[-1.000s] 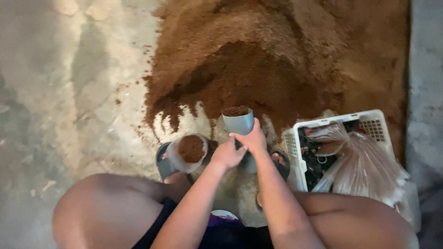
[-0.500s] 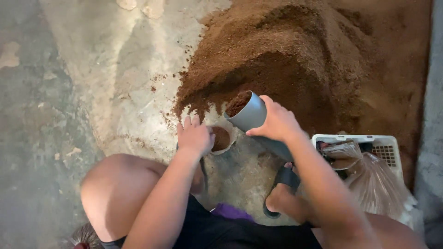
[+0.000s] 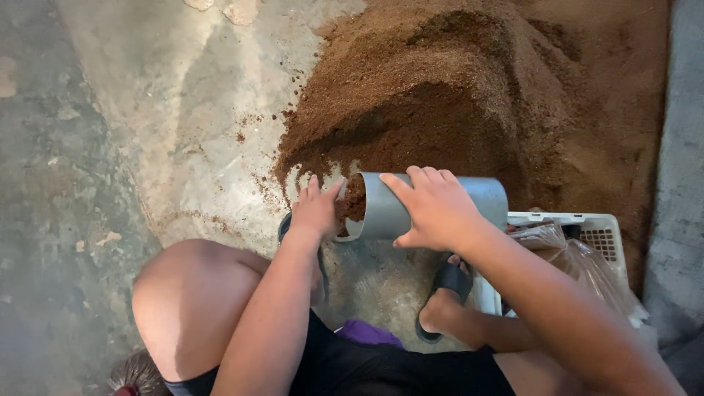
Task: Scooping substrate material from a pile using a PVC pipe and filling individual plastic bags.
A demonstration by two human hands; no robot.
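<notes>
Under my left hand (image 3: 317, 209) sits a small container, hidden by my cupped fingers. Right hand (image 3: 434, 209) grips a grey pipe (image 3: 469, 196) lying sideways, brown soil (image 3: 354, 202) at its mouth. Far: soil heap (image 3: 469, 95). Right: white basket (image 3: 587, 224), partly cut off, holding a plastic bag (image 3: 579, 260).

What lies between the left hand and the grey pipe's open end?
Head view: loose brown soil at the mouth of the pipe, against the left hand.
</notes>
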